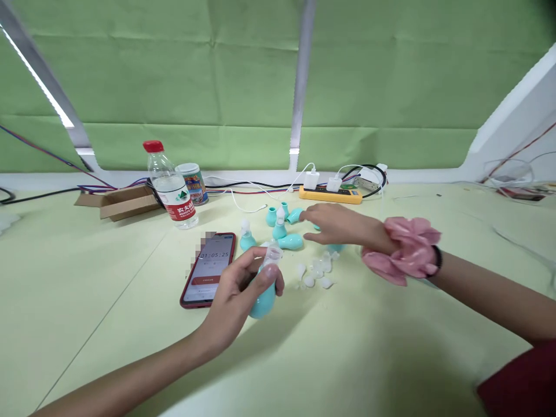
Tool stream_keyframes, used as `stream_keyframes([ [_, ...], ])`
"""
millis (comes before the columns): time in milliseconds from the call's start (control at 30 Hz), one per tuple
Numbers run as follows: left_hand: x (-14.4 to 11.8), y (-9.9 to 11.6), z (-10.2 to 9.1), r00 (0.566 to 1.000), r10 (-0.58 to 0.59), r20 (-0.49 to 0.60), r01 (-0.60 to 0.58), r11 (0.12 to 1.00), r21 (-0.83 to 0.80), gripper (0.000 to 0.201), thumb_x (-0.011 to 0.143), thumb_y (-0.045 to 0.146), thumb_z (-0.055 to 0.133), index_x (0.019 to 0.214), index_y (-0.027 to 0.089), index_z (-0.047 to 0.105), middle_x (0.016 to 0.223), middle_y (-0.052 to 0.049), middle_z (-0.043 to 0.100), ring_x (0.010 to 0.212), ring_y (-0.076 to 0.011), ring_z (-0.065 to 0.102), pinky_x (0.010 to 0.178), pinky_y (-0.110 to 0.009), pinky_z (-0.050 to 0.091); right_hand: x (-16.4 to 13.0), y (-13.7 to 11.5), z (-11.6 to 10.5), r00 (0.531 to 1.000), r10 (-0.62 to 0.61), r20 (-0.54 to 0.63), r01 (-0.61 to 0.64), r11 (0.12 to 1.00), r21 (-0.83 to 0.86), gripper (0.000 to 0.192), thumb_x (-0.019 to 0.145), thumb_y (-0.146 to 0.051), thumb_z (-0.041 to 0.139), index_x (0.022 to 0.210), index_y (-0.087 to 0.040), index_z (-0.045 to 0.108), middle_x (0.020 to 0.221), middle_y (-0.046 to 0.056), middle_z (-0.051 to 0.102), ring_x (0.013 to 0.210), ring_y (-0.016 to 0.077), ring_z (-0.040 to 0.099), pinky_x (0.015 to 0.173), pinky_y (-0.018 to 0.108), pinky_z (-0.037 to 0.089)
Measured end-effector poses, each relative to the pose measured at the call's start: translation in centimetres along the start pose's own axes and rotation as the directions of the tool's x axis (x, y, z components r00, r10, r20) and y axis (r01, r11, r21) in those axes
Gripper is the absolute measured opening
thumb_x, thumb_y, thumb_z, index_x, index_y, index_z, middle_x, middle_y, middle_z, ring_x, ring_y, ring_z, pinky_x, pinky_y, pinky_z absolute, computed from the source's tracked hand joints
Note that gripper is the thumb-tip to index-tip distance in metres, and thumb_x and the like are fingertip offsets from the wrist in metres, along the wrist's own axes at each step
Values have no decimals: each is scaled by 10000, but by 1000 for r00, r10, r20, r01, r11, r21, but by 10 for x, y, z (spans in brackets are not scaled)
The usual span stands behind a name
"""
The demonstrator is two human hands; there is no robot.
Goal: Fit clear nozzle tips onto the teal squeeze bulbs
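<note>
Beside left hand (247, 284), phone (211, 267), bottle (176, 194) beyond

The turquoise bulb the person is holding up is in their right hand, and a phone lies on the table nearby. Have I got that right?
Not quite: the head view shows the turquoise bulb in the left hand, not the right hand. The phone does lie on the table nearby.
</note>
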State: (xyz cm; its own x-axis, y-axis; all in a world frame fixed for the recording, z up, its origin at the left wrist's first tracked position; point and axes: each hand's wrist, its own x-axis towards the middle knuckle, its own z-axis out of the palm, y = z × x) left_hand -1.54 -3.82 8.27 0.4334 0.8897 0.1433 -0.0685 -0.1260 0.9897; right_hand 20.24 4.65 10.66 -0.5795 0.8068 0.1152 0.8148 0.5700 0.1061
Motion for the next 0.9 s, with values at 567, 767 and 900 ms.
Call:
stream_keyframes([
  [567,-8,-46,12,994,-107,-27,108,994,22,148,757,283,525,790,144,489,610,19,482,604,-105,439,595,-217,342,1,-13,28,991,118,-61,-107,981,163,198,729,-258,485,858,-124,552,857,76,579,736,169,556,628,245,383],
  [767,-6,-56,13,995,-78,-68,86,988,125,161,763,297,519,795,140,503,627,12,478,627,-117,435,621,-231,344,1,-4,47,954,290,-69,-255,914,316,196,705,-301,506,784,-125,537,748,44,611,657,149,574,593,232,408],
  [900,-7,-57,14,994,-59,-94,73,985,158,188,782,328,492,823,146,507,622,14,473,629,-119,435,621,-229,345,-1,-3,54,930,363,-61,-316,872,375,221,697,-308,518,817,-124,538,786,63,630,688,165,590,595,235,421],
])
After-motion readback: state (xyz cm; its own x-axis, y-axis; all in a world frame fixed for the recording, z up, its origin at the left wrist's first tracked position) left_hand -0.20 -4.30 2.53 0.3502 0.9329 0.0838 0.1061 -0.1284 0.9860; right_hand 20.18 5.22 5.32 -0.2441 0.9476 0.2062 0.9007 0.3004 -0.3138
